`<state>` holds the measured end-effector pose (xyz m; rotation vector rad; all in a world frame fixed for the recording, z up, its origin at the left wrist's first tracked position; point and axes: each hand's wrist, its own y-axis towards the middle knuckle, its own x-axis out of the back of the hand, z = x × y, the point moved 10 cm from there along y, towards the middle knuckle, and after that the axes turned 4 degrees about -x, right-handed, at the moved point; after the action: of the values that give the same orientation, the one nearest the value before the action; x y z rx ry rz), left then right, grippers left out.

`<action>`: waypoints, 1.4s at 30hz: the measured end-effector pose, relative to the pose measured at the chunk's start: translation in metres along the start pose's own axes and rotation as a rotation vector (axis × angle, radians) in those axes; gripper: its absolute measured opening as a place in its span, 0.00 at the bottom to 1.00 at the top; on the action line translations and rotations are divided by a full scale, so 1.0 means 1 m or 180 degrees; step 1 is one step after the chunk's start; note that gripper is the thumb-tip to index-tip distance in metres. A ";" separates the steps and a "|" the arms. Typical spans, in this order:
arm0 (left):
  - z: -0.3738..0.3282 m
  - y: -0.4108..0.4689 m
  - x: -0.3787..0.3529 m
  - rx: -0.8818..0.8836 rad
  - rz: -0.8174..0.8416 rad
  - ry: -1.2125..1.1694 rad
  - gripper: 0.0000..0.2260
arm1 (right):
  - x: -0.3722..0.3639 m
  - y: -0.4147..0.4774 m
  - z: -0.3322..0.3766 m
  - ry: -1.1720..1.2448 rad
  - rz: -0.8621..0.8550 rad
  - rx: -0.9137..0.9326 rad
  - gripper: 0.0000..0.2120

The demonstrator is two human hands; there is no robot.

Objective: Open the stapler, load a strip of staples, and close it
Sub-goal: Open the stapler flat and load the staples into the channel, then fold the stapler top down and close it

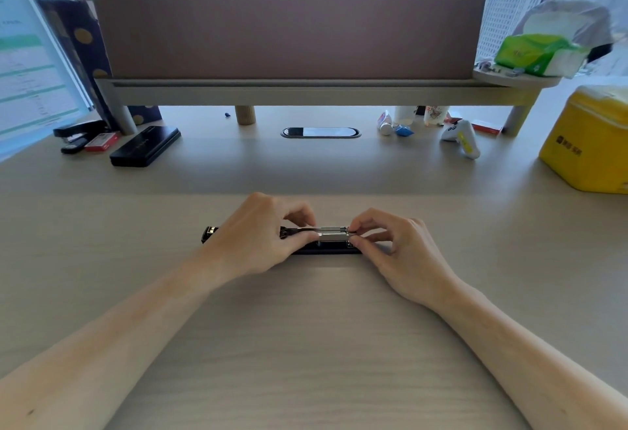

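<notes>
Black stapler [326, 249] lying crosswise at mid-desk, opened flat, silver staple channel [331, 234] exposed on top. Left hand [253, 242] draped over its left half, thumb and forefinger pinched on the channel's left end. Right hand [396, 246] at the right end, fingertips closed on the channel's tip. Strip of staples itself impossible to make out. Bare pale desk [306, 344] all round, wide open toward the near edge. Well apart: second stapler [80, 134] and black case [146, 150] far left, yellow box [589, 144] far right, shelf riser [306, 88] behind.
</notes>
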<state>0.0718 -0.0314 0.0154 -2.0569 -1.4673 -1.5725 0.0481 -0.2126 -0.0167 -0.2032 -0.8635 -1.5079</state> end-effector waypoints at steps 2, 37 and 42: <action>0.001 0.000 -0.005 -0.0014 0.0083 0.0043 0.04 | -0.001 0.000 -0.001 -0.0008 0.0006 -0.0011 0.05; -0.030 0.047 0.001 0.0179 0.1074 0.0274 0.18 | -0.004 -0.001 -0.006 0.0224 0.0086 -0.0366 0.20; -0.025 0.042 -0.030 0.0176 0.1225 0.0274 0.13 | -0.004 -0.001 -0.005 0.0281 0.0154 -0.0344 0.22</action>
<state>0.0891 -0.0864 0.0191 -2.0570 -0.9973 -1.4267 0.0499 -0.2128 -0.0230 -0.2336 -0.7032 -1.5082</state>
